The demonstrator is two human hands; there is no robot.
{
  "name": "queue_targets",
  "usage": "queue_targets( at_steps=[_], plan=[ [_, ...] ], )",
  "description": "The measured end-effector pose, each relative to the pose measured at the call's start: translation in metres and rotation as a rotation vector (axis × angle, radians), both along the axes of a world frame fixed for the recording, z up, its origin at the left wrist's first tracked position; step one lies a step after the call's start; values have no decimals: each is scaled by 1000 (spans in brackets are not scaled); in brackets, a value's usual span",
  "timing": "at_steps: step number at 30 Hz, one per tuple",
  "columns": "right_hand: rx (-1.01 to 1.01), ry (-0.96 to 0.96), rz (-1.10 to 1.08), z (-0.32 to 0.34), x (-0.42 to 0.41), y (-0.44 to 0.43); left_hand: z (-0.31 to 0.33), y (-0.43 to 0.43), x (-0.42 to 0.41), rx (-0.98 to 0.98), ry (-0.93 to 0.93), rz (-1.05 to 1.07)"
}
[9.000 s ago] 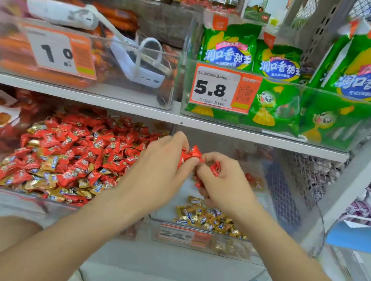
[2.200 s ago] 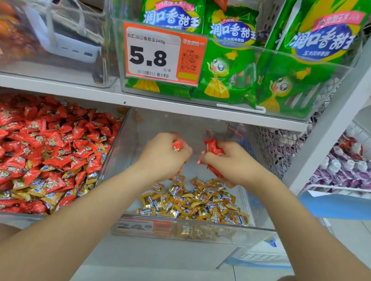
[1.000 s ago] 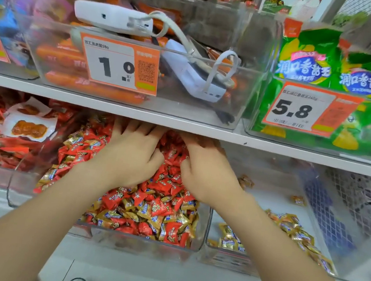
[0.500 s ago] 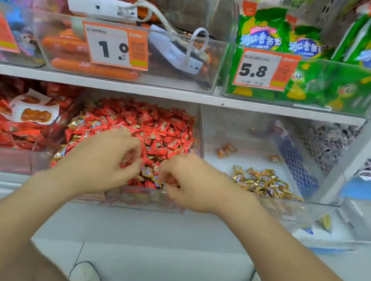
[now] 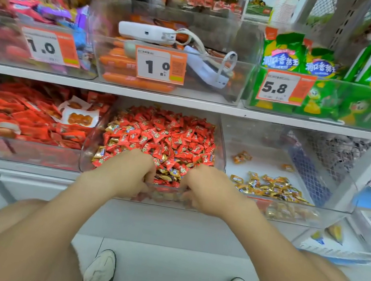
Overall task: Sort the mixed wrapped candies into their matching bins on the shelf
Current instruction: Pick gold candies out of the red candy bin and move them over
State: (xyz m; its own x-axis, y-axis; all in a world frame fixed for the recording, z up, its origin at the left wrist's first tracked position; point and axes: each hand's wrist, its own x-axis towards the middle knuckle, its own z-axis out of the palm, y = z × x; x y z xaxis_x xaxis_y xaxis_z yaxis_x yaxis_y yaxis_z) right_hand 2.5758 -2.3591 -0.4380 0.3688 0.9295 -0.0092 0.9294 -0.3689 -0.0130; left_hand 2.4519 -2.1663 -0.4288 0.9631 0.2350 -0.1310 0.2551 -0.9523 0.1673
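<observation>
Front lip of red-candy bin (image 5: 87, 157): left hand (image 5: 126, 175) and right hand (image 5: 210, 190), deep in pile a second ago, now drawn back, near each other, fingers curled into candies; can't tell what they hold. Gold strays (image 5: 99, 151) mixed here; gold-candy bin (image 5: 269, 153) just right. Likely picking strays.

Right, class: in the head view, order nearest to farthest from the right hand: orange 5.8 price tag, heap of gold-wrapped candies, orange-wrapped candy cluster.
From the right hand:
1. heap of gold-wrapped candies, just right.
2. orange-wrapped candy cluster, farther back, same clear bin.
3. orange 5.8 price tag, shelf above.
</observation>
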Motion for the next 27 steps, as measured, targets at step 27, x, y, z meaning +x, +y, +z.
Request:
queue_targets(
  at_steps=[27],
  plan=[
    [405, 313, -76, 9, 45, 24, -8, 41, 32, -101, -81, -211]
  ],
)
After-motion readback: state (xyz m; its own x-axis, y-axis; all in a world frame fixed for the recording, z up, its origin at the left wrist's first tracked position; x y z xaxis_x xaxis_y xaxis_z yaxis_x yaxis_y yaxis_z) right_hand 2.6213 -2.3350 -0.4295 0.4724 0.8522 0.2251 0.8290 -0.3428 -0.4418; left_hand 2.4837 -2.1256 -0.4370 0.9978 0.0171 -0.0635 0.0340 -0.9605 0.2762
